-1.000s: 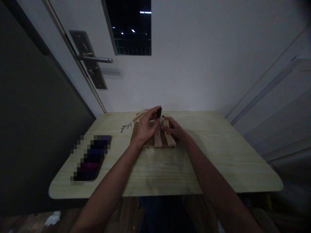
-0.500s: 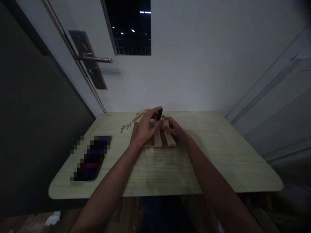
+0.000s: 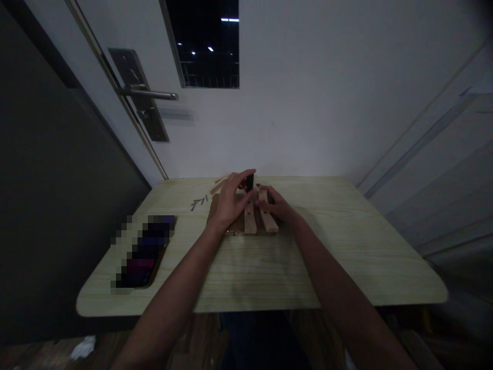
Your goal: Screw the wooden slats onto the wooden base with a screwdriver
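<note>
Under the left hand and right hand, the tabletop carries a brown board with two slats laid on it; the work looks partway. Left hand pinches a small black tool over one slat, right hand presses open fingers on the other. Screws further left lie loose, likely unused.

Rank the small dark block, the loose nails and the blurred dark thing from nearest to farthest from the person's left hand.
1. The small dark block: held in the left hand, at its fingertips.
2. The loose nails: on the table, just left of that hand.
3. The blurred dark thing: near the table's front left corner.
</note>
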`<state>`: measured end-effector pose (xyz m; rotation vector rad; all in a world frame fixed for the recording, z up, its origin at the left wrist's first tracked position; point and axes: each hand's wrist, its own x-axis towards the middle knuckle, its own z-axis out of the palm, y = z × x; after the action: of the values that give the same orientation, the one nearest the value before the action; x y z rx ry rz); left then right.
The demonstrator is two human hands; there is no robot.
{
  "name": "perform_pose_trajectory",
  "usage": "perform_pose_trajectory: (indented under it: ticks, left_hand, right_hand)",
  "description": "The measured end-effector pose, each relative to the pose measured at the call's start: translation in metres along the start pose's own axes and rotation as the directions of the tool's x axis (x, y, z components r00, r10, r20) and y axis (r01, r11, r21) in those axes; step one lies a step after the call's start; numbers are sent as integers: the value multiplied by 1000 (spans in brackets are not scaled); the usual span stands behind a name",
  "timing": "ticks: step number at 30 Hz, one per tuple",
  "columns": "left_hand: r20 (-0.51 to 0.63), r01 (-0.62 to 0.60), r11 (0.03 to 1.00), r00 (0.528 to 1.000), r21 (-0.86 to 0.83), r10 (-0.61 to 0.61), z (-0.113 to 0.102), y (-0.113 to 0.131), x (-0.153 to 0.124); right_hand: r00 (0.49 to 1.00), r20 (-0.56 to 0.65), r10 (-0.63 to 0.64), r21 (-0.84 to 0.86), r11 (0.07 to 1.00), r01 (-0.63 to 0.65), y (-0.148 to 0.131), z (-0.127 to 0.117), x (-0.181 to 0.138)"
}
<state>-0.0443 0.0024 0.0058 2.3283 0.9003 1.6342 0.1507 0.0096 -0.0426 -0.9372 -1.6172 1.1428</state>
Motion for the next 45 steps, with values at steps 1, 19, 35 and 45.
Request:
perform_pose_trajectory:
  ticks: [1, 19, 35, 45]
  left_hand:
    - [-14, -4, 1000, 1000, -6, 4, 1, -2, 0]
    - [21, 27, 989, 999, -143, -24, 1, 1, -1]
    - [-27, 68, 994, 997, -84, -71, 3, -3, -2]
    - [25, 14, 999, 1000, -49, -13, 0, 4, -2]
  right_hand:
    - [1000, 2, 3, 7, 1000, -3, -1, 0, 0]
    - [1000, -9, -11, -12, 1000, 11, 3, 0, 0]
    - [1000, -8, -12, -23, 1000, 11, 2, 0, 1]
    - [1000, -14, 16, 1, 1000, -16, 4, 0, 1]
